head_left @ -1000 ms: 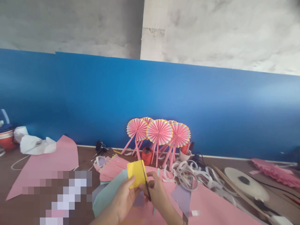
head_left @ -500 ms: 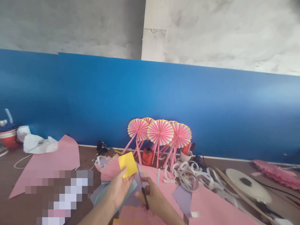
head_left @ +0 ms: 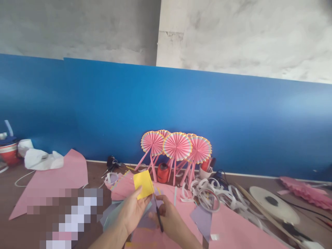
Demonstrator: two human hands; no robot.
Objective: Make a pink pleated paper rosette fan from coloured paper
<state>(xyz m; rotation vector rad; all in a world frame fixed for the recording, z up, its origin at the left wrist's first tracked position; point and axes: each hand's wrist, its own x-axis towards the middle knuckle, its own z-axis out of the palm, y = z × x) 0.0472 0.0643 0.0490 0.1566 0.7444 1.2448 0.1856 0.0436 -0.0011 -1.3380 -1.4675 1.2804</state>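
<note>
A small yellow piece of paper (head_left: 143,184) is pinched in my left hand (head_left: 133,209), held up above the table. My right hand (head_left: 169,218) grips a pair of scissors (head_left: 158,211) by its black handles. The blades point up and away from me, close along the right edge of the yellow paper. Beneath my hands lie pink paper (head_left: 166,238) and light blue and purple sheets. Just beyond, to the left, is a folded pink pleated paper (head_left: 123,186) with yellow-tipped edges.
Several pink pleated paper fans (head_left: 177,147) stand against the blue panel (head_left: 181,100), around a red container (head_left: 163,173). White strips (head_left: 207,193) lie tangled to the right, beside a round cream lid-like object (head_left: 275,204). White crumpled material (head_left: 43,159) and pink paper (head_left: 70,173) lie left.
The yellow paper has tilted and moved slightly right in my left hand, and a thin strip now shows at its right edge by the blades. My right hand has barely moved.
</note>
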